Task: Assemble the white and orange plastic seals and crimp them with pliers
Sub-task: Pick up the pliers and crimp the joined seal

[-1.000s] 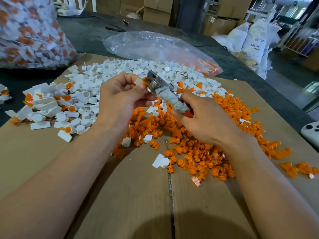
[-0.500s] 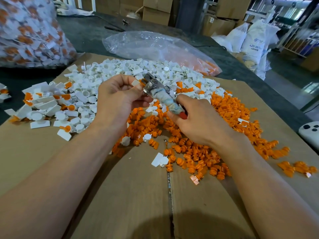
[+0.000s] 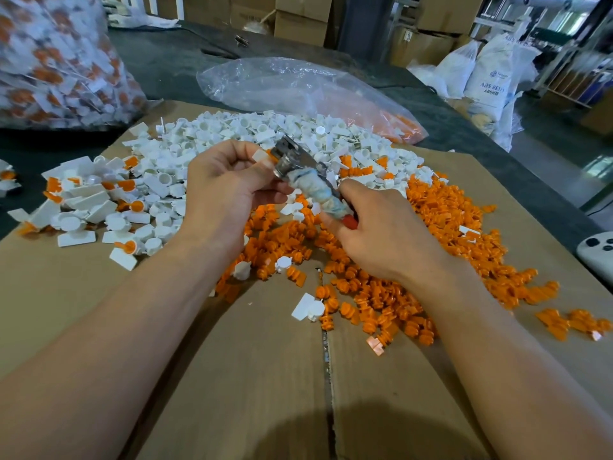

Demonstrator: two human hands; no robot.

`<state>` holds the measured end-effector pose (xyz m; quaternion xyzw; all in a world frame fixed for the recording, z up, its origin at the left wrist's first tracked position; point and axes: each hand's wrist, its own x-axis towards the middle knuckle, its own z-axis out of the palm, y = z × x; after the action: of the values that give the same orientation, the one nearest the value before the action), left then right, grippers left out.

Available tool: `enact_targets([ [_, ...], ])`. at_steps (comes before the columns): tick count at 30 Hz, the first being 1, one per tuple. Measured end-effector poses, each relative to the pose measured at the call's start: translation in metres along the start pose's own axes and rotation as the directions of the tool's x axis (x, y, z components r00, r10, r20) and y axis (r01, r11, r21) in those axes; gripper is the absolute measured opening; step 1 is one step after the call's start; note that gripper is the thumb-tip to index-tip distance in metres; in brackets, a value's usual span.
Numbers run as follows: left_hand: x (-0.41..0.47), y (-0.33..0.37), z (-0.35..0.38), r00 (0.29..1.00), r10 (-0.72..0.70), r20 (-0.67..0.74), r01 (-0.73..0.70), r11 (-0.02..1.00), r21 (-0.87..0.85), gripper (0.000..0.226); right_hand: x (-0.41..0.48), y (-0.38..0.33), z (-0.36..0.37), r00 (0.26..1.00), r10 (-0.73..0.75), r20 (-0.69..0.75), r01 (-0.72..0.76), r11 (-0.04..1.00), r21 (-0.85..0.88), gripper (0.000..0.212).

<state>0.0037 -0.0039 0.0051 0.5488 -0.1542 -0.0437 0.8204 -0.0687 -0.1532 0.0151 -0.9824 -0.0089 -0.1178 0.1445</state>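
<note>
Left hand (image 3: 229, 190): fingers curled, thumb and forefinger pinching a small white plastic seal with an orange insert (image 3: 260, 156), held up above the piles.

Right hand (image 3: 388, 234): wrapped round the handles of steel pliers with grimy cloth-wrapped, red-tipped handles (image 3: 315, 190). The plier head points up and left and meets the seal at the left fingertips. The left thumb lies against the head. Whether the jaws are fully closed on the seal is unclear, since the fingers cover the contact.

The two hands are close together, linked through tool and part.

Under the hands: loose heap of orange plastic inserts (image 3: 447, 220), spreading right and toward the viewer. Beyond it and to the left: heap of white plastic seal bodies (image 3: 232, 134). Far left: smaller group of assembled white-and-orange seals (image 3: 83, 200).

All of this lies on a flattened brown cardboard sheet (image 3: 258, 376) with a seam down the middle, on a dark grey table (image 3: 166, 61).

Behind the white heap: crumpled clear plastic bag (image 3: 292, 84), orange parts in its right end. Upper left: large clear bag packed with white-and-orange seals (image 3: 49, 61). Right edge: white controller with dark buttons (image 3: 597, 252). Background: brown cardboard boxes (image 3: 298, 14), white sacks printed "ABS RESIN" (image 3: 491, 78).
</note>
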Motion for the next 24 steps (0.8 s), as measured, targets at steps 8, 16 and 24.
enact_targets([
  [8, 0.0, 0.0, 0.001, 1.0, -0.031, -0.002, 0.031, 0.999, 0.029, 0.017, 0.004, 0.015, -0.002, 0.989, 0.089, -0.12, -0.091, 0.996, -0.012, 0.036],
  [16, -0.004, -0.003, 0.003, 0.996, -0.052, 0.076, 0.041, 0.99, 0.133, 0.02, 0.011, 0.05, -0.007, 0.939, 0.299, -0.171, -0.323, 0.937, -0.134, 0.059],
  [24, -0.01, -0.005, 0.005, 0.981, 0.077, 0.181, -0.129, 0.946, 0.299, 0.02, 0.015, 0.065, -0.003, 0.926, 0.361, -0.111, -0.378, 0.892, -0.249, 0.076],
])
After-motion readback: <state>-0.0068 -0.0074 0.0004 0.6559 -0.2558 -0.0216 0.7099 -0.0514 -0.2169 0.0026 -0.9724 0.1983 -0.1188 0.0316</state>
